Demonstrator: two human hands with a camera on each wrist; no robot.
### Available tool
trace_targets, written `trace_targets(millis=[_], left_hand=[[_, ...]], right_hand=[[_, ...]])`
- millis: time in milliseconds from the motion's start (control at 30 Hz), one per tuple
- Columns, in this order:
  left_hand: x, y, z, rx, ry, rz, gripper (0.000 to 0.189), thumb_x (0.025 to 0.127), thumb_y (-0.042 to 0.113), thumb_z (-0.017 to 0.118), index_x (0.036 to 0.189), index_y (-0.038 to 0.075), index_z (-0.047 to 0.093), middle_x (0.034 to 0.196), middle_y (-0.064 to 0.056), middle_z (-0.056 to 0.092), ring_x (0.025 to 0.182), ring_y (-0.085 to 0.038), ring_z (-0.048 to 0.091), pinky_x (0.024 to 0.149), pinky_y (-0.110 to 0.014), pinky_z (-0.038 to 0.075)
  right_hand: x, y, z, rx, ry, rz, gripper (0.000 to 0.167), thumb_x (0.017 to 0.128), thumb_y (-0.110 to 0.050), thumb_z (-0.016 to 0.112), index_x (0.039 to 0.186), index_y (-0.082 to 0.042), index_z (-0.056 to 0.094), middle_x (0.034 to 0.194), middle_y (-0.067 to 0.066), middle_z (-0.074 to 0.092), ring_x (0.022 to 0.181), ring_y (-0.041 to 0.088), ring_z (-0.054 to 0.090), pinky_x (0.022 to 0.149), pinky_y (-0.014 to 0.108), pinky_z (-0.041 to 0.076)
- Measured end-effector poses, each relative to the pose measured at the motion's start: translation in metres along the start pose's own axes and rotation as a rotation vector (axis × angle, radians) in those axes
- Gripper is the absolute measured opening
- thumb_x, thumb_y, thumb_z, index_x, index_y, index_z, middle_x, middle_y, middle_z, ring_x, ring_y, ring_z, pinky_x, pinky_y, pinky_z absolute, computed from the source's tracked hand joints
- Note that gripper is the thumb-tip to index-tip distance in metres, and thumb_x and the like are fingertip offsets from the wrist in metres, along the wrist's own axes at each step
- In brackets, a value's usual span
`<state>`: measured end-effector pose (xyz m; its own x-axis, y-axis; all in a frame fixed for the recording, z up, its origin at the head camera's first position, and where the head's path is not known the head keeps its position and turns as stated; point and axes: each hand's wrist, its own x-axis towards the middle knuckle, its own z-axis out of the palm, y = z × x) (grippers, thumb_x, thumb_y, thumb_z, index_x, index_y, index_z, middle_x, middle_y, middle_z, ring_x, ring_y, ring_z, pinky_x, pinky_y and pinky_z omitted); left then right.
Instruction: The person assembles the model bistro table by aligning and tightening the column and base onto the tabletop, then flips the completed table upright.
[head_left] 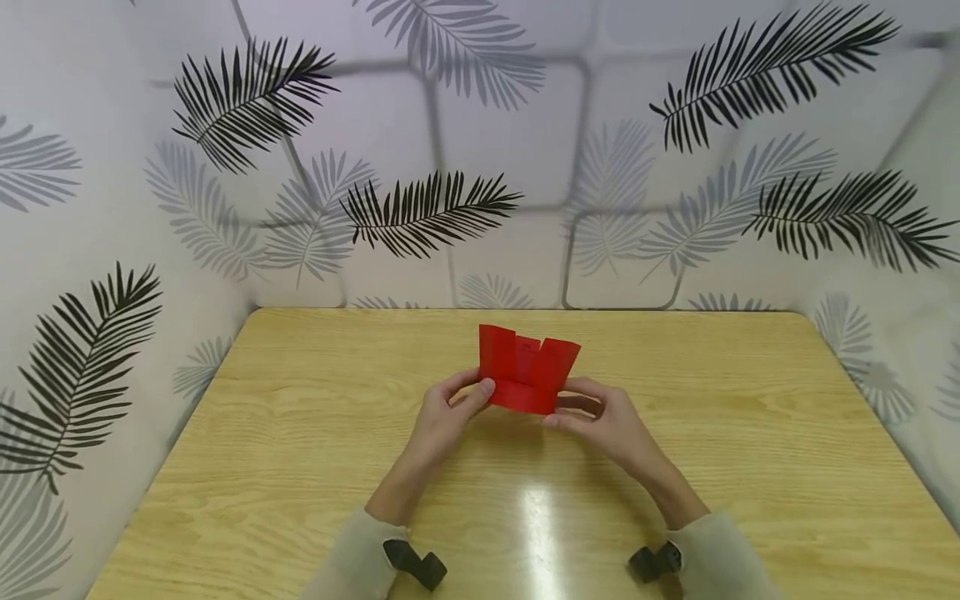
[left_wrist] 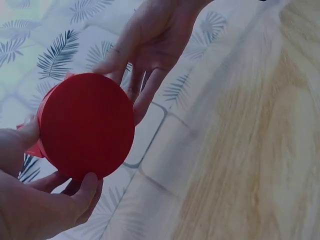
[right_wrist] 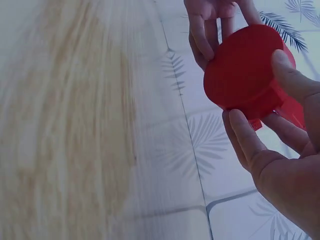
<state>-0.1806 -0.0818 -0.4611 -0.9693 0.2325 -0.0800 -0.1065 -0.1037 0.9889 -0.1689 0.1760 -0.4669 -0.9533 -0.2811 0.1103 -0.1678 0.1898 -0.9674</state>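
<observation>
Held between both hands, just above the table, is a red cup-like piece point(head_left: 522, 396) with a low round wall and several tall panels that flare outward at the top. Its flat round base point(left_wrist: 87, 127) faces the camera in the left wrist view, and the same disc point(right_wrist: 245, 70) shows in the right wrist view. On its left side the left hand point(head_left: 442, 417) grips it, thumb on the near wall. From the right, the right hand point(head_left: 613, 421) holds the lower edge between thumb and fingers. Some fingertips are hidden behind the piece.
A light wood-grain table point(head_left: 300, 450) extends beneath the hands. Behind it and to the sides hangs a pale covering point(head_left: 510, 133) with a leaf pattern. Dark straps point(head_left: 416, 567) sit on both sleeves at the wrists.
</observation>
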Motion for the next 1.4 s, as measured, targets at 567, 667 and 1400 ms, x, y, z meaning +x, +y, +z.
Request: trace_targets(millis=[567, 667, 1400], left_hand=[[-0.014, -0.001, 0.024, 0.088, 0.159, 0.300, 0.040, 0.095, -0.002, 0.069, 0.134, -0.004, 0.063, 0.125, -0.020, 0.066, 0.112, -0.036, 0.067, 0.091, -0.031, 0.058], [-0.017, -0.001, 0.027, 0.041, 0.202, 0.337, 0.035, 0.093, -0.003, 0.072, 0.127, -0.004, 0.065, 0.119, -0.020, 0.065, 0.108, -0.035, 0.068, 0.089, -0.034, 0.059], [-0.015, 0.000, 0.007, 0.175, -0.015, 0.315, 0.072, 0.079, -0.009, 0.082, 0.145, 0.002, 0.056, 0.133, -0.016, 0.051, 0.116, -0.035, 0.056, 0.092, -0.034, 0.059]], right_hand=[[-0.003, -0.018, 0.017, 0.002, 0.354, -0.184, 0.039, 0.090, -0.007, 0.080, 0.125, 0.000, 0.065, 0.117, 0.013, 0.072, 0.103, 0.021, 0.072, 0.082, 0.026, 0.060], [-0.003, -0.017, 0.019, 0.003, 0.355, -0.198, 0.043, 0.091, -0.006, 0.078, 0.130, -0.003, 0.061, 0.117, 0.014, 0.073, 0.101, 0.024, 0.073, 0.081, 0.027, 0.060], [-0.004, -0.013, -0.001, -0.021, 0.009, -0.167, 0.075, 0.082, 0.000, 0.085, 0.150, -0.008, 0.053, 0.145, 0.013, 0.056, 0.100, 0.031, 0.071, 0.087, 0.034, 0.061]])
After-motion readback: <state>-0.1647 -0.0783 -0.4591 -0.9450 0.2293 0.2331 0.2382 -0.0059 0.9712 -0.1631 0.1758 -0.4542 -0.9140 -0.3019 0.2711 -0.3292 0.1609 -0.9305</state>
